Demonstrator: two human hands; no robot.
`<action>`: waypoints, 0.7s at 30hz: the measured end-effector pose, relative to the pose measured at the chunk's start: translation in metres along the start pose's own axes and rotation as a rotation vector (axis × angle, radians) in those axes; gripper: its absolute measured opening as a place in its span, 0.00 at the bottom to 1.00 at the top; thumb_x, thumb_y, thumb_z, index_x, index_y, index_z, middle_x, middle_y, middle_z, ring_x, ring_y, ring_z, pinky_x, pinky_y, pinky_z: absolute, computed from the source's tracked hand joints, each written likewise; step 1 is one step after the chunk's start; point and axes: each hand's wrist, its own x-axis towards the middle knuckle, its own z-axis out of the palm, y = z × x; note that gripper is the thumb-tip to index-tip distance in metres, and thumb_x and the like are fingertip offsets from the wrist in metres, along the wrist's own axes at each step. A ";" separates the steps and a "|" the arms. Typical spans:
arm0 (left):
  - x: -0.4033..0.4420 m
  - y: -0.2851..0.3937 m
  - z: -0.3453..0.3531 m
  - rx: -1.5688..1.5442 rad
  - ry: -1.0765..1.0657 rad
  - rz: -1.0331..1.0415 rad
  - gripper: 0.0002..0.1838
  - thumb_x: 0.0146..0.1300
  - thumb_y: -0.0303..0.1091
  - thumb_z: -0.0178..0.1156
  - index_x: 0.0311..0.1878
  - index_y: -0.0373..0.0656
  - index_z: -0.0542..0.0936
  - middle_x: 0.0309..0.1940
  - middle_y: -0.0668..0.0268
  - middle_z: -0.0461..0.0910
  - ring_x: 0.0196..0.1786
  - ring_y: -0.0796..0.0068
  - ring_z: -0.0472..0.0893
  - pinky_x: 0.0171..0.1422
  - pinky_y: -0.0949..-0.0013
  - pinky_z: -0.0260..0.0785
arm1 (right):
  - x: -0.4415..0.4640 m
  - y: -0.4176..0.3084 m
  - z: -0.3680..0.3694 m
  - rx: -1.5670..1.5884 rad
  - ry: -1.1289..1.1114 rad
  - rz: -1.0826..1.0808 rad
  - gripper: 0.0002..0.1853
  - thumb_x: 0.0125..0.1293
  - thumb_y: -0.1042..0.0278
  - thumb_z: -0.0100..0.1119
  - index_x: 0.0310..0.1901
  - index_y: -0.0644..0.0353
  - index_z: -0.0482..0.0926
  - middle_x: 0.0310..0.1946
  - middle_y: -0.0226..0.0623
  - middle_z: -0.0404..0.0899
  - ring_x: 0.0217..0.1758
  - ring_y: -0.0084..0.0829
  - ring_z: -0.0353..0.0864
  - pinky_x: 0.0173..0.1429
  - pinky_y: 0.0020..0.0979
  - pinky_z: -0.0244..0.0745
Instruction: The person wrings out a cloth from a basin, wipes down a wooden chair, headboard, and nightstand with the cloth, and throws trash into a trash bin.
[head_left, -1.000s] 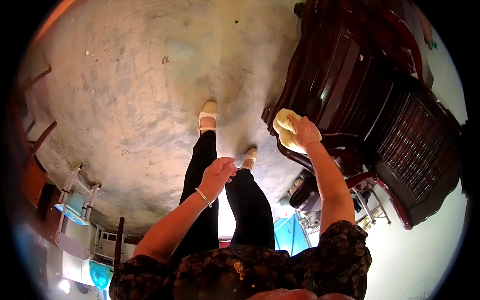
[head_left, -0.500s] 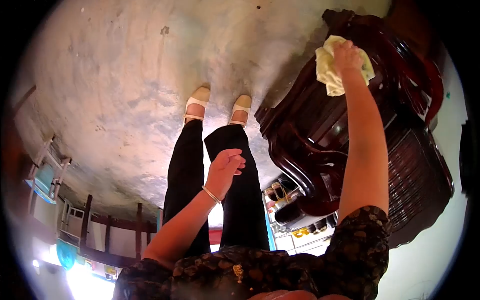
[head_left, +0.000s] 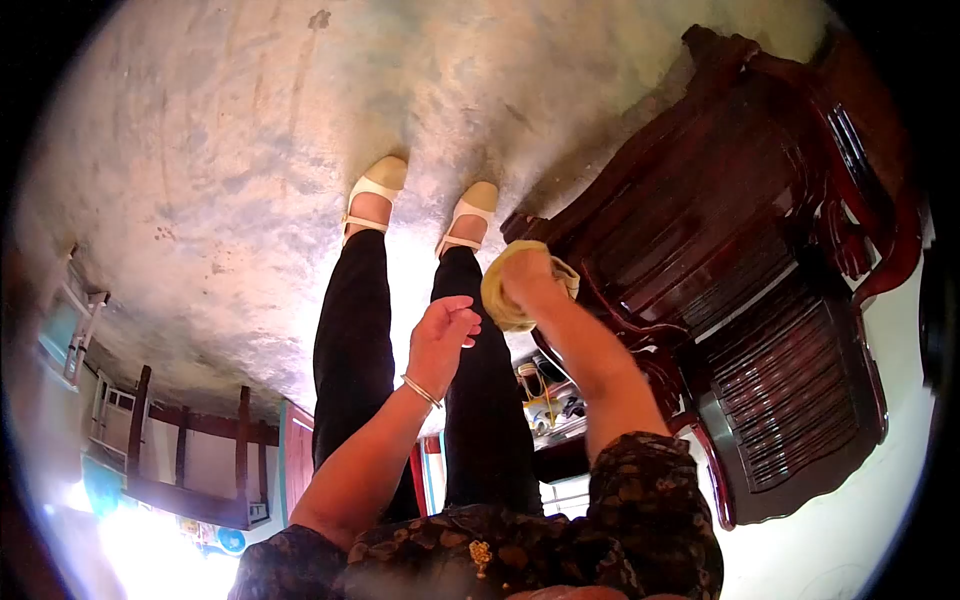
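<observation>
A pale yellow cloth [head_left: 502, 300] is bunched under my right hand [head_left: 528, 278], whose fingers are mostly hidden behind the wrist and the cloth. Hand and cloth are at the near front corner of a dark, glossy carved wooden chair [head_left: 690, 200], over its armrest. Whether the cloth presses on the wood I cannot tell. My left hand [head_left: 440, 335], with a bracelet [head_left: 422, 391] at the wrist, hangs in front of my legs. Its fingers are curled in, with nothing visible in them.
Shoes stand on a rack [head_left: 550, 395] below the chair's near side. A dark wooden table or bench [head_left: 190, 500] is at the lower left, beside a metal-framed stool [head_left: 75, 325]. My feet are on the mottled concrete floor [head_left: 230, 150].
My right hand has brought the cloth from the far part of the chair seat back toward me and left, to the near armrest. The view has shifted slightly; my left hand stays curled.
</observation>
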 end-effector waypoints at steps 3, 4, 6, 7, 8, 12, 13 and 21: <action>0.008 -0.002 -0.005 -0.013 0.038 -0.044 0.14 0.69 0.34 0.55 0.53 0.37 0.74 0.39 0.62 0.80 0.40 0.73 0.80 0.45 0.70 0.74 | 0.000 -0.019 -0.021 0.086 -0.174 0.165 0.11 0.63 0.62 0.55 0.40 0.53 0.86 0.43 0.38 0.85 0.48 0.36 0.85 0.52 0.35 0.78; 0.009 -0.002 -0.006 -0.019 0.053 -0.066 0.14 0.69 0.35 0.55 0.53 0.37 0.74 0.39 0.62 0.80 0.40 0.73 0.80 0.45 0.70 0.74 | -0.004 -0.012 -0.025 0.099 -0.132 0.131 0.11 0.62 0.63 0.56 0.41 0.54 0.86 0.44 0.39 0.85 0.49 0.37 0.85 0.53 0.35 0.78; 0.013 -0.002 -0.003 -0.076 0.074 -0.040 0.13 0.67 0.32 0.57 0.52 0.38 0.75 0.38 0.63 0.81 0.39 0.76 0.80 0.41 0.73 0.73 | -0.012 0.031 -0.036 0.107 -0.039 0.088 0.11 0.62 0.64 0.57 0.41 0.55 0.86 0.46 0.41 0.84 0.51 0.40 0.84 0.53 0.35 0.79; 0.014 -0.002 -0.001 -0.097 0.068 -0.012 0.13 0.67 0.32 0.57 0.52 0.38 0.75 0.38 0.63 0.80 0.39 0.76 0.80 0.41 0.73 0.73 | -0.020 0.056 -0.058 0.064 -0.043 0.129 0.11 0.62 0.65 0.57 0.43 0.56 0.85 0.48 0.42 0.82 0.52 0.40 0.83 0.53 0.36 0.79; 0.017 -0.002 0.001 -0.063 0.062 -0.008 0.14 0.68 0.34 0.56 0.53 0.38 0.74 0.38 0.63 0.80 0.39 0.73 0.80 0.43 0.71 0.75 | -0.026 0.082 -0.085 0.023 -0.045 0.167 0.12 0.62 0.65 0.58 0.44 0.57 0.84 0.49 0.43 0.81 0.53 0.41 0.82 0.53 0.37 0.79; 0.018 0.007 0.011 -0.024 0.056 -0.061 0.16 0.66 0.34 0.56 0.53 0.37 0.74 0.38 0.63 0.80 0.38 0.74 0.80 0.43 0.72 0.74 | -0.030 0.190 -0.184 -0.134 0.164 0.495 0.15 0.63 0.67 0.56 0.51 0.59 0.80 0.54 0.48 0.74 0.58 0.44 0.77 0.58 0.39 0.76; 0.018 0.008 0.015 -0.024 0.049 -0.053 0.15 0.66 0.34 0.56 0.53 0.37 0.74 0.38 0.63 0.80 0.39 0.74 0.80 0.43 0.72 0.74 | -0.025 0.224 -0.209 -0.224 0.108 0.628 0.20 0.65 0.57 0.59 0.55 0.58 0.79 0.54 0.40 0.75 0.58 0.36 0.76 0.59 0.35 0.75; 0.017 -0.009 0.033 0.007 -0.060 -0.125 0.14 0.69 0.34 0.55 0.54 0.38 0.74 0.39 0.64 0.80 0.40 0.74 0.80 0.44 0.71 0.74 | -0.029 0.334 -0.260 -0.528 0.028 0.838 0.28 0.62 0.59 0.65 0.63 0.53 0.72 0.60 0.44 0.71 0.55 0.33 0.77 0.37 0.26 0.76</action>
